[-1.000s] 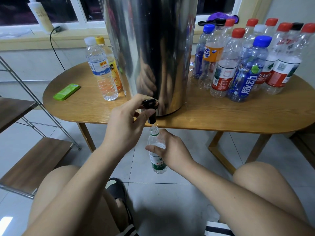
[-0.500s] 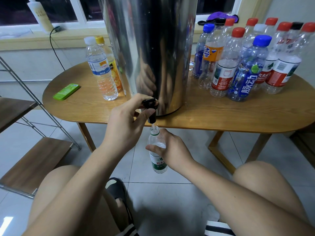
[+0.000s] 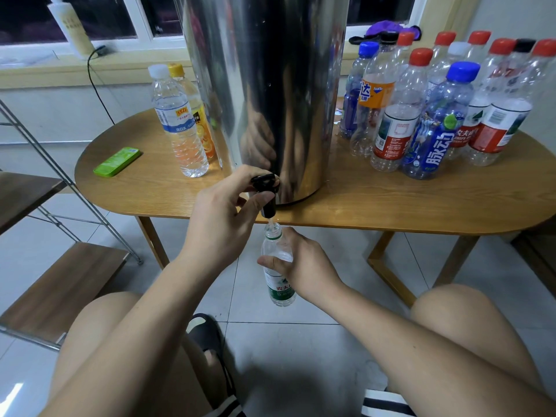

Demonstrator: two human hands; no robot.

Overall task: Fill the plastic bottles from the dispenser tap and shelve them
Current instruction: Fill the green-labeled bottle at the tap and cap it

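Filling the bottle point(image 3: 279, 288) that the right hand point(image 3: 304, 266) grips with curled fingers, the left hand point(image 3: 219, 224) pinches the tap point(image 3: 266, 191); next, probably release once full.

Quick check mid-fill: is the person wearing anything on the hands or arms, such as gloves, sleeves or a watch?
No. The left hand and right hand are ungloved, and no rings show on the visible sides. The left arm and right arm have no sleeves up to the frame edge. Neither wrist shows a watch or band.
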